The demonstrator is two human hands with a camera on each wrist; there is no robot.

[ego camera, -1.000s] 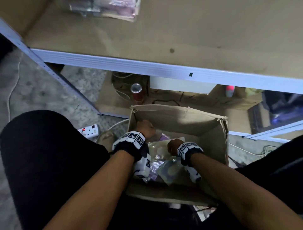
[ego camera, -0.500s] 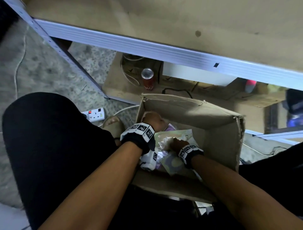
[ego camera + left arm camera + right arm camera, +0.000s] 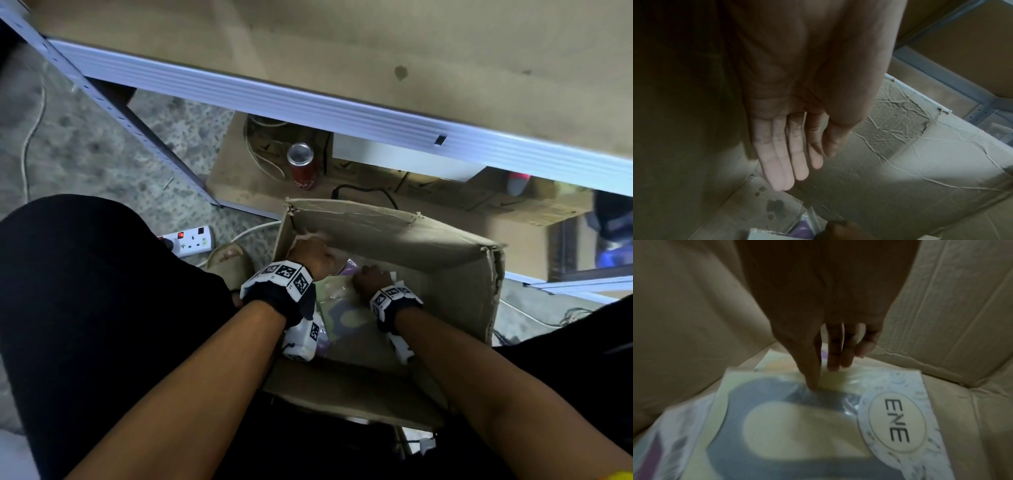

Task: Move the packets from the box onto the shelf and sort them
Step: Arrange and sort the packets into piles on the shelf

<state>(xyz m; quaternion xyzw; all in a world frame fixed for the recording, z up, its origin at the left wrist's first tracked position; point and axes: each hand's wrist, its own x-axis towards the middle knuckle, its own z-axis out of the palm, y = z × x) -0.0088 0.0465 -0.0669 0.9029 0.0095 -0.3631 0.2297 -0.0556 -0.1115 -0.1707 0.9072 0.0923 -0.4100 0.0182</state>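
Note:
An open cardboard box (image 3: 394, 240) stands between my knees, below the brown shelf (image 3: 342, 51). Several clear packets (image 3: 342, 308) lie inside it. My right hand (image 3: 371, 279) pinches the top edge of the uppermost packet (image 3: 797, 426), a yellow card with a grey-blue shape and an "ENE" label; the thumb lies on top and the fingers (image 3: 836, 360) reach behind the edge. My left hand (image 3: 797, 170) hovers with straight fingers near the box's far left corner and holds nothing. A purple packet (image 3: 803, 229) shows below it.
A red can (image 3: 301, 168), cables and cartons sit on the lower shelf board behind the box. A white power strip (image 3: 186, 240) lies on the floor at the left, near the slanted shelf post (image 3: 137, 120). My black-clad legs flank the box.
The head view has tipped and the box sits a little to the right. My right hand has edged toward the far end of the top packet. The left hand stays in the far left corner.

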